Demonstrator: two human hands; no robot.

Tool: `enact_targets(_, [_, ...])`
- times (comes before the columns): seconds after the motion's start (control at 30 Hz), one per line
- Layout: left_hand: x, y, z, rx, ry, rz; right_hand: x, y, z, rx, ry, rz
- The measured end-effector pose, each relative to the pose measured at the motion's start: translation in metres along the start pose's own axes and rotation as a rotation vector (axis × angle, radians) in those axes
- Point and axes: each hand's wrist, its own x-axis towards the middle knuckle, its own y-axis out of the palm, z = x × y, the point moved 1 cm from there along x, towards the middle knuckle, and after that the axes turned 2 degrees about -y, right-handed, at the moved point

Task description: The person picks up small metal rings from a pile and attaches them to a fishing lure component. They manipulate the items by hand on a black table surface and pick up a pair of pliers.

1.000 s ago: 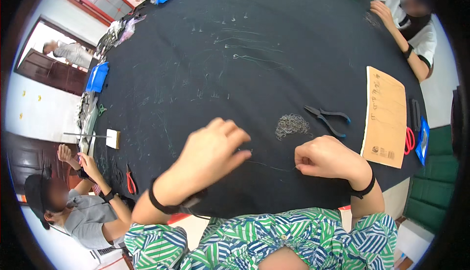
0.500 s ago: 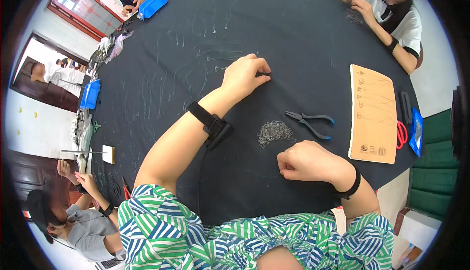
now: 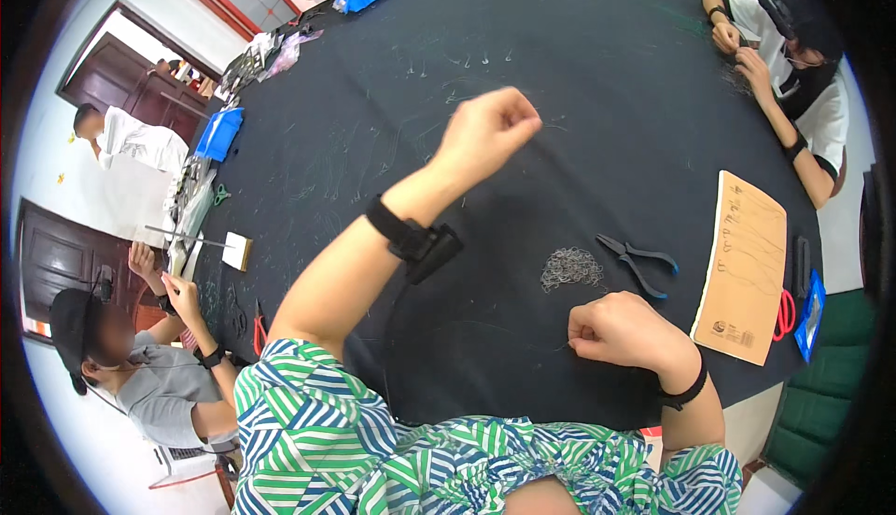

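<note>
My left hand (image 3: pixel 490 134) is stretched out over the middle of the dark tabletop, its thumb and fingers pinched together. A faint thin strand shows by its fingertips, but what lies in the pinch is too small to make out. My right hand (image 3: pixel 623 330) is curled shut nearer to me, and a short piece of thin line sticks out at its fingertips. Just beyond it lies a heap of small grey metal fish hooks (image 3: pixel 571 269). Pliers (image 3: pixel 637 261) with blue-tipped handles rest right of the heap. Thin lines with hooks (image 3: pixel 484 58) are spread over the cloth ahead.
At the right are a brown paper notebook (image 3: pixel 742 268), red-handled scissors (image 3: pixel 784 315) and a blue packet (image 3: pixel 810 314). Blue bins (image 3: pixel 220 134) and plastic bags (image 3: pixel 291 55) line the left edge. Co-workers sit at far left, far back and right, their hands over the table.
The view has swung, so the table things sit lower and further right. My left hand has moved forward over the cloth, still pinched. My right hand stays closed beside the hooks.
</note>
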Motion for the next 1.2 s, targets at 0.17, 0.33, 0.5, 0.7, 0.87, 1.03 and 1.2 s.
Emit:
enact_targets(0.17, [-0.012,-0.068,-0.006,-0.226,-0.091,-0.084,0.000,-0.001,-0.002,0.013,0.009,-0.004])
enact_targets(0.33, [-0.046,-0.120,-0.036,-0.175,-0.100,-0.164,0.002,0.000,-0.002,-0.004,0.007,0.005])
enact_targets(0.5, [-0.080,-0.147,-0.062,-0.201,-0.100,-0.200,0.001,0.002,-0.003,0.001,0.004,-0.002])
enact_targets(0.7, [-0.131,-0.167,-0.082,-0.219,-0.187,-0.235,-0.001,0.001,-0.003,-0.009,-0.011,-0.001])
enact_targets(0.87, [-0.163,-0.171,-0.083,-0.197,-0.267,-0.235,0.000,0.004,-0.006,0.002,-0.033,-0.034])
enact_targets(1.03, [-0.170,-0.178,-0.065,-0.157,-0.320,-0.202,0.002,0.001,-0.004,0.006,-0.008,-0.015])
enact_targets(1.2, [-0.128,-0.204,-0.020,-0.090,-0.418,-0.230,0.002,0.000,-0.005,0.042,0.006,-0.009])
